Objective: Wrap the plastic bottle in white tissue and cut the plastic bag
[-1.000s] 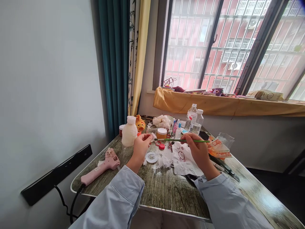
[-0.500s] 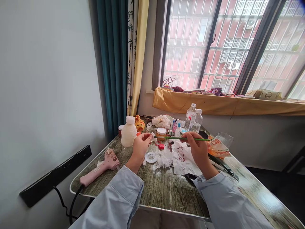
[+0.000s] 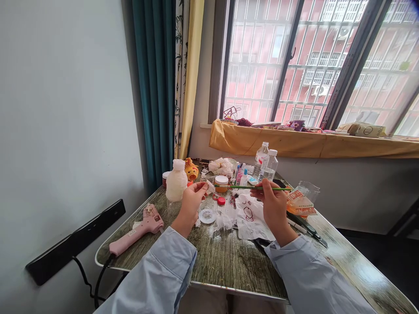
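Note:
My left hand (image 3: 190,207) pinches a small white scrap (image 3: 210,186), perhaps tissue, between thumb and fingertips. A thin green paintbrush (image 3: 242,187) lies level in the grip of my right hand (image 3: 274,207), its bristle end pointing left at the scrap. Whether the bristles touch it is too small to tell. Just behind the brush tip stands a white-lidded jar (image 3: 221,180) with orange-brown contents. A whitish, paper-covered bottle (image 3: 176,185) is upright beyond my left hand. Below the hands lie a white round lid (image 3: 207,216), a red cap (image 3: 221,201) and crumpled clear-white scraps (image 3: 225,221).
A pink glue gun (image 3: 137,233) with a black cord rests at the table's left edge. White paper with a red drawing (image 3: 251,218) lies by my right hand. Two clear bottles (image 3: 270,165) stand behind, and a dark-green cutter (image 3: 307,229) and an orange-printed packet (image 3: 300,201) lie right.
The brush has shifted slightly right and its tip a little up, with my right hand's fingers now more curled round it. More of the white scrap shows at my left fingertips.

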The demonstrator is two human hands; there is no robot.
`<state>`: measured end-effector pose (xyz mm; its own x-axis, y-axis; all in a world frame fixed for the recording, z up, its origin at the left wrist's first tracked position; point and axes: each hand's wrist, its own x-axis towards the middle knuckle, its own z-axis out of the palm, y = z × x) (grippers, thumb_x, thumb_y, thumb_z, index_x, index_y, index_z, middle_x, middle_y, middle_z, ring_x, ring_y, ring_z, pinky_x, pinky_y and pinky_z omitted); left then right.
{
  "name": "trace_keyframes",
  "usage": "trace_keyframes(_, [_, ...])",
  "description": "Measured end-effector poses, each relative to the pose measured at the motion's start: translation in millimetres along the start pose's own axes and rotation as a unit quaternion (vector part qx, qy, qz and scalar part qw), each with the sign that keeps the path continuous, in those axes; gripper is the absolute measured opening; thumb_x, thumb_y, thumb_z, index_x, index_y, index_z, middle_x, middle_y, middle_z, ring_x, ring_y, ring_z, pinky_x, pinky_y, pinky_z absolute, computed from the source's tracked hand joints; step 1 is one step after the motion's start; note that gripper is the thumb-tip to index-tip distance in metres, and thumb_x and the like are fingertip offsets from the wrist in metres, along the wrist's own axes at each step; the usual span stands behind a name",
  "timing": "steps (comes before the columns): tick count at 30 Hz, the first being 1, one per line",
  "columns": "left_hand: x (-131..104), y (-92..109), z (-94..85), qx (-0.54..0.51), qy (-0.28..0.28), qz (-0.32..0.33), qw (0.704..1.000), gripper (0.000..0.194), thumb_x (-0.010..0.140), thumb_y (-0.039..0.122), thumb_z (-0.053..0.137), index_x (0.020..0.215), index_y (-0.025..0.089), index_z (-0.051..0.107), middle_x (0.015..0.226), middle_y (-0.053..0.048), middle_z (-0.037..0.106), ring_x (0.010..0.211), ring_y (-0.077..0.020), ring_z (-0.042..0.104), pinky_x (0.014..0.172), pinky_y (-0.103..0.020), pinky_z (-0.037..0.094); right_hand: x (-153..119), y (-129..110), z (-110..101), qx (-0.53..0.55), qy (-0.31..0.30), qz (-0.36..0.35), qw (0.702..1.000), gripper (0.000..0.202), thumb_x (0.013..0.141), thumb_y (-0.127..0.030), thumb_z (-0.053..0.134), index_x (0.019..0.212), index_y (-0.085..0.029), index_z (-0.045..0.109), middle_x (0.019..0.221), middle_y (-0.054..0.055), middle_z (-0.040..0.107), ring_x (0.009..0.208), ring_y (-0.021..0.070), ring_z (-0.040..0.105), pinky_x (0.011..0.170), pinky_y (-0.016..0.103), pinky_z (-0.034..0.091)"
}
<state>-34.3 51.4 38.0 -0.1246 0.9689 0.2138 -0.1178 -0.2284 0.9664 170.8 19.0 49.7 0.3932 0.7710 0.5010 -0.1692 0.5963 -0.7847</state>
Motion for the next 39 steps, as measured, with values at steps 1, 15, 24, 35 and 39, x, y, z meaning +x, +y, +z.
trace_keyframes(1, [0,0,0.0,-0.002,0.000,0.000,1.000,0.016,0.087,0.027,0.059,0.094,0.013,0.060,0.086,-0.001,0.062,0.071,-0.0119,0.060,0.064,-0.029,0.052,0,0,1,0.007,0.002,0.010,1.000,0.044,0.064,-0.060,0.073,0.063,-0.017,0.061,0.055,0.000,0.062,0.045,0.0137,0.059,0.045,0.025,0.052])
trace_keyframes(15, [-3,4,2.3,-0.040,-0.022,-0.004,0.999,0.015,0.087,0.027,0.060,0.092,0.013,0.060,0.085,-0.001,0.061,0.070,-0.0116,0.059,0.063,-0.028,0.052,2,15,0,0.052,0.054,0.144,0.987,0.053,0.055,-0.063,0.077,0.058,-0.016,0.055,0.047,0.003,0.061,0.035,0.0110,0.053,0.037,0.021,0.050])
trace_keyframes(24, [-5,6,2.2,-0.035,-0.028,0.008,0.999,0.014,0.086,0.026,0.060,0.092,0.013,0.060,0.083,0.000,0.061,0.068,-0.0109,0.058,0.062,-0.027,0.051,2,19,0,0.060,0.077,0.126,0.987,0.051,0.063,-0.065,0.071,0.060,-0.017,0.052,0.049,0.001,0.060,0.038,0.0103,0.054,0.041,0.020,0.051])
trace_keyframes(35, [-7,8,0.6,0.071,0.081,0.107,0.988,0.010,0.082,0.024,0.065,0.082,0.014,0.062,0.079,0.000,0.062,0.076,-0.0144,0.058,0.076,-0.034,0.048,0,12,-3,-0.041,0.080,-0.015,0.996,0.049,0.076,-0.065,0.058,0.059,-0.019,0.053,0.045,-0.002,0.053,0.039,0.0125,0.050,0.041,0.024,0.043])
trace_keyframes(39, [-9,11,-0.7,0.110,0.105,0.132,0.980,0.007,0.080,0.021,0.065,0.080,0.015,0.063,0.074,0.001,0.062,0.071,-0.0144,0.056,0.074,-0.032,0.046,-13,6,4,-0.112,-0.044,-0.082,0.989,0.047,0.084,-0.059,0.051,0.059,-0.020,0.055,0.047,-0.001,0.053,0.043,0.0138,0.050,0.044,0.026,0.040])
